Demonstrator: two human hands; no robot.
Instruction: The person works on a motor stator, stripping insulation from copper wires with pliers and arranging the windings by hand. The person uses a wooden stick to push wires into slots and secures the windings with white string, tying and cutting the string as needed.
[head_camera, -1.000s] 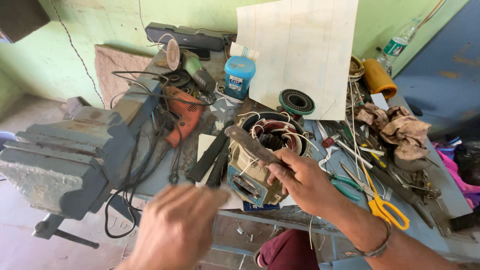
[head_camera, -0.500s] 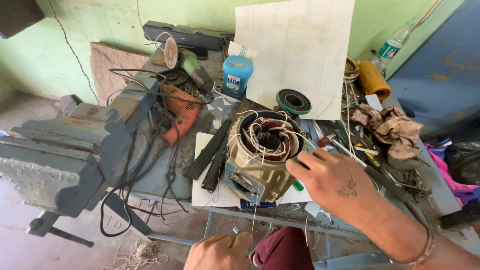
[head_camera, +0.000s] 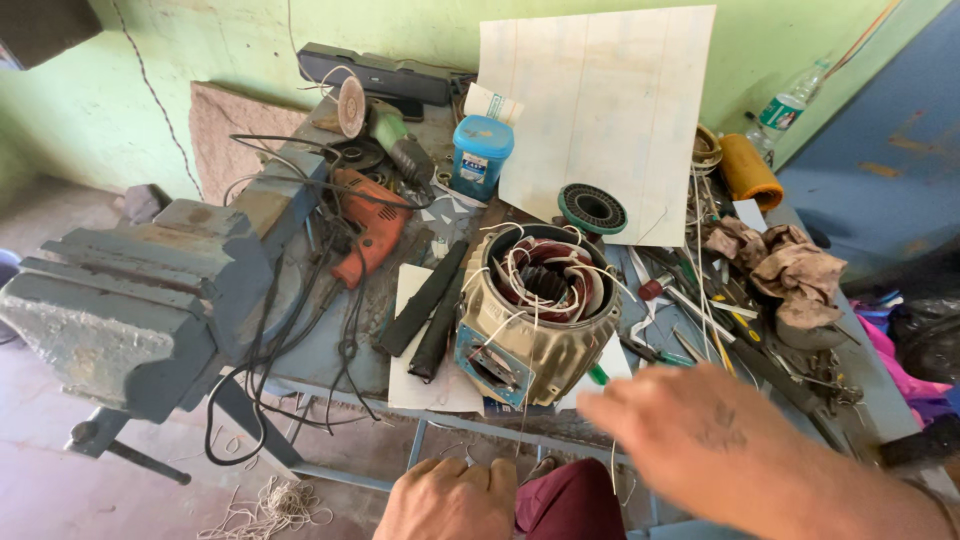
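A beige motor stator housing (head_camera: 535, 320) with copper windings and loose white leads stands on the workbench (head_camera: 330, 360). My right hand (head_camera: 690, 440) hovers blurred just right of and below it, fingers spread, holding nothing. Down at the bottom edge, my left hand (head_camera: 450, 498) rests with fingers curled on my knee beside the maroon cloth (head_camera: 570, 505); nothing shows in it. Two black sleeves (head_camera: 430, 305) lie on white paper left of the stator.
A grey bench vise (head_camera: 130, 300) fills the left. An orange drill (head_camera: 368, 232), an angle grinder (head_camera: 385, 135), a blue tub (head_camera: 481, 155), a white sheet (head_camera: 600, 110), a green ring (head_camera: 592, 208), rags (head_camera: 790, 270) and scattered hand tools (head_camera: 720, 320) crowd the bench.
My right hand let go of the stator's rim and pulled back toward me. My left hand dropped from mid-frame to the bottom edge. The stator now stands free.
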